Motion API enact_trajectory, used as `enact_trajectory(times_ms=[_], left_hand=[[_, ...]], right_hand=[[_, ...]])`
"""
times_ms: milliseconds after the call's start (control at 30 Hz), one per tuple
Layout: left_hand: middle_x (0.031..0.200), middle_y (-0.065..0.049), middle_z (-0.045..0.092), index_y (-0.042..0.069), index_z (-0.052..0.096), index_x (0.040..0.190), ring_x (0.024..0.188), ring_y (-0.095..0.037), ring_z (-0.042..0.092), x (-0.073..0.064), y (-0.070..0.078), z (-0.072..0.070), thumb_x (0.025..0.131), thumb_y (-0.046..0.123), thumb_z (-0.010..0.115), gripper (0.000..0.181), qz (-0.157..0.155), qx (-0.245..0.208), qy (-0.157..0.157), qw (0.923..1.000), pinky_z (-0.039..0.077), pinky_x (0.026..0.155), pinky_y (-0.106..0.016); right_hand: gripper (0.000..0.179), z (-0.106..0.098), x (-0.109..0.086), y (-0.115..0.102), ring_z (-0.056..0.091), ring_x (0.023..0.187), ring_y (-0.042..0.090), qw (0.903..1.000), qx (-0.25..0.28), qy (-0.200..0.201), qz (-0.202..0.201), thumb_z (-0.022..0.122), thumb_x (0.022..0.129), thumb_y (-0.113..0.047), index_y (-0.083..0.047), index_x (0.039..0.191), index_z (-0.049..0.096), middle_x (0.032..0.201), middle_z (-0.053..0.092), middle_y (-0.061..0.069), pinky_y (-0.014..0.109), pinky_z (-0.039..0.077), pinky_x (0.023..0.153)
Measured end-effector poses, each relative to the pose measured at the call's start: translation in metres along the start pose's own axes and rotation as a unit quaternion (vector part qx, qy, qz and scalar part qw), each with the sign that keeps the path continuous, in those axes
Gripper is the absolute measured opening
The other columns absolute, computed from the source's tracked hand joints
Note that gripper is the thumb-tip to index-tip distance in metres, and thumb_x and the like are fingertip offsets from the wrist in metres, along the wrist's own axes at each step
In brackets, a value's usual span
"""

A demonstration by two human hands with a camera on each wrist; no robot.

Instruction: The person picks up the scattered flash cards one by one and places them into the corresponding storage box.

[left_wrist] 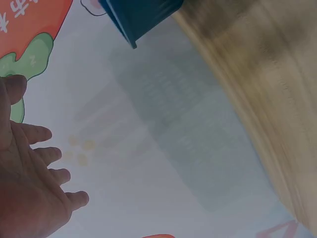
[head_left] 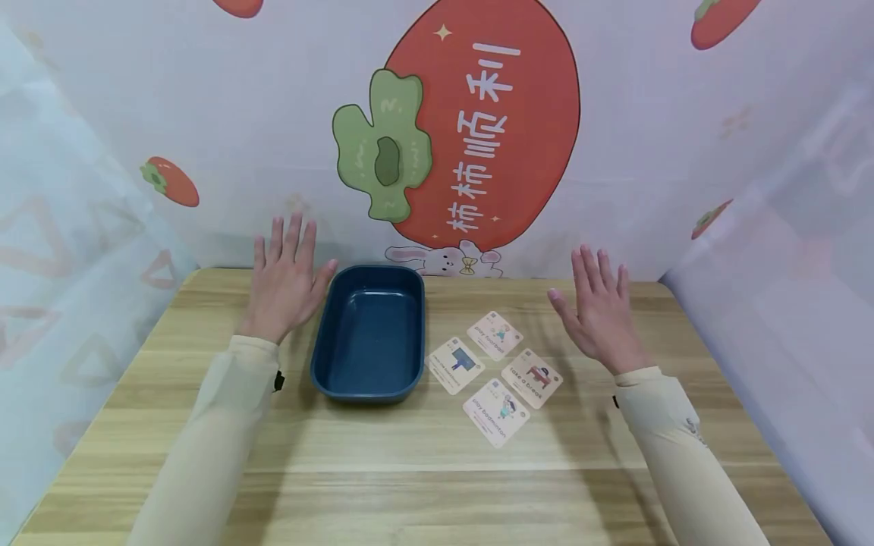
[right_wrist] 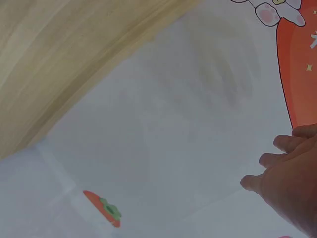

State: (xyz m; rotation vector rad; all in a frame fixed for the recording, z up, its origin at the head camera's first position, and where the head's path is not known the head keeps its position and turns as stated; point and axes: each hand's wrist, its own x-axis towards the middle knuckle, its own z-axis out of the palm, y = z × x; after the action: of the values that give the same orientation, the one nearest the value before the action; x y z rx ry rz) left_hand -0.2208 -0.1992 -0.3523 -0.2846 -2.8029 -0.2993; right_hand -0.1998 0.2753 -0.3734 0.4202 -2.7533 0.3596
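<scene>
My left hand is held up with fingers straight and spread, just left of a dark blue rectangular tray. It holds nothing. On the other side my right hand is likewise raised, fingers straight, to the right of several small picture cards. These are a "play football" card, a "take a break" card, a "play badminton" card and a card with a blue picture whose text is too small to read. The left wrist view catches the tray's corner; both wrist views show bare fingers.
A wooden table bears the tray and cards. Behind it stands a white backdrop with a large printed persimmon and a rabbit drawing. Pale printed cloth hangs along the left and right sides.
</scene>
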Motion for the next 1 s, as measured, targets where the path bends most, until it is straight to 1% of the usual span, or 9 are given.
enact_trajectory(times_ms=[200, 367, 433, 500, 600, 767, 833, 933, 1000], left_hand=[[0.167, -0.021, 0.006, 0.002, 0.016, 0.161, 0.153, -0.042, -0.001, -0.007, 0.000, 0.009, 0.109, 0.045, 0.037, 0.071, -0.006, -0.008, -0.014, 0.9998, 0.000, 0.118, -0.063], [0.164, -0.026, 0.017, 0.000, 0.025, 0.159, 0.151, -0.046, 0.010, -0.015, 0.001, 0.017, 0.108, 0.042, 0.043, 0.069, -0.006, -0.019, -0.013, 0.9997, 0.005, 0.118, -0.064], [0.161, -0.029, 0.024, -0.003, 0.030, 0.156, 0.150, -0.047, 0.016, -0.018, 0.001, 0.021, 0.108, 0.039, 0.045, 0.066, -0.003, -0.026, -0.009, 0.9996, 0.009, 0.117, -0.065], [0.156, -0.031, 0.032, -0.005, 0.035, 0.153, 0.146, -0.049, 0.024, -0.022, 0.000, 0.024, 0.107, 0.037, 0.047, 0.063, 0.003, -0.029, -0.001, 0.9996, 0.014, 0.117, -0.065], [0.147, -0.034, 0.042, -0.010, 0.043, 0.146, 0.139, -0.050, 0.036, -0.026, -0.001, 0.029, 0.107, 0.033, 0.050, 0.059, 0.009, -0.036, 0.002, 0.9993, 0.025, 0.113, -0.064], [0.134, -0.034, 0.054, -0.011, 0.054, 0.135, 0.122, -0.051, 0.052, -0.032, -0.004, 0.036, 0.107, 0.035, 0.049, 0.054, 0.003, -0.036, -0.021, 0.9991, 0.039, 0.102, -0.063], [0.130, -0.034, 0.057, -0.011, 0.057, 0.132, 0.118, -0.052, 0.055, -0.034, -0.004, 0.037, 0.107, 0.036, 0.049, 0.053, 0.001, -0.035, -0.030, 0.9990, 0.042, 0.099, -0.063], [0.125, -0.034, 0.060, -0.011, 0.060, 0.129, 0.113, -0.051, 0.058, -0.036, -0.006, 0.039, 0.106, 0.034, 0.052, 0.051, 0.005, -0.028, -0.033, 0.9990, 0.046, 0.094, -0.062], [0.121, -0.033, 0.062, -0.010, 0.062, 0.126, 0.107, -0.049, 0.061, -0.038, -0.006, 0.041, 0.105, 0.033, 0.054, 0.049, 0.009, -0.021, -0.035, 0.9991, 0.050, 0.087, -0.060]], right_hand=[[0.078, 0.011, -0.011, 0.001, -0.002, 0.154, 0.037, 0.9998, 0.011, -0.014, -0.009, 0.041, 0.107, -0.049, 0.000, 0.161, 0.013, 0.167, 0.011, 0.020, 0.059, -0.008, 0.119], [0.078, 0.020, -0.020, 0.000, 0.000, 0.154, 0.038, 0.9996, 0.014, -0.021, -0.014, 0.043, 0.106, -0.048, 0.001, 0.161, 0.016, 0.166, 0.014, 0.021, 0.059, -0.006, 0.119], [0.078, 0.021, -0.022, -0.002, 0.002, 0.154, 0.038, 0.9994, 0.018, -0.023, -0.016, 0.044, 0.106, -0.048, 0.002, 0.160, 0.017, 0.166, 0.015, 0.022, 0.060, -0.005, 0.119], [0.079, 0.023, -0.025, -0.004, 0.003, 0.154, 0.038, 0.9993, 0.022, -0.026, -0.018, 0.045, 0.106, -0.048, 0.002, 0.160, 0.018, 0.166, 0.016, 0.022, 0.059, -0.005, 0.119], [0.078, 0.025, -0.028, -0.007, 0.005, 0.154, 0.040, 0.9990, 0.028, -0.029, -0.019, 0.047, 0.105, -0.048, 0.003, 0.159, 0.020, 0.165, 0.018, 0.023, 0.060, -0.003, 0.119], [0.076, 0.029, -0.033, -0.012, 0.013, 0.151, 0.045, 0.9984, 0.032, -0.041, -0.023, 0.055, 0.103, -0.042, 0.005, 0.157, 0.027, 0.161, 0.026, 0.027, 0.061, -0.001, 0.119], [0.075, 0.030, -0.035, -0.014, 0.018, 0.149, 0.047, 0.9980, 0.035, -0.045, -0.026, 0.059, 0.102, -0.039, 0.006, 0.155, 0.030, 0.159, 0.030, 0.028, 0.061, 0.001, 0.119], [0.073, 0.031, -0.038, -0.019, 0.024, 0.146, 0.048, 0.9974, 0.038, -0.053, -0.033, 0.063, 0.100, -0.035, 0.006, 0.153, 0.034, 0.156, 0.035, 0.028, 0.063, 0.006, 0.118], [0.070, 0.032, -0.040, -0.022, 0.028, 0.144, 0.048, 0.9966, 0.042, -0.059, -0.039, 0.064, 0.100, -0.034, 0.006, 0.152, 0.037, 0.154, 0.038, 0.027, 0.063, 0.010, 0.118]])
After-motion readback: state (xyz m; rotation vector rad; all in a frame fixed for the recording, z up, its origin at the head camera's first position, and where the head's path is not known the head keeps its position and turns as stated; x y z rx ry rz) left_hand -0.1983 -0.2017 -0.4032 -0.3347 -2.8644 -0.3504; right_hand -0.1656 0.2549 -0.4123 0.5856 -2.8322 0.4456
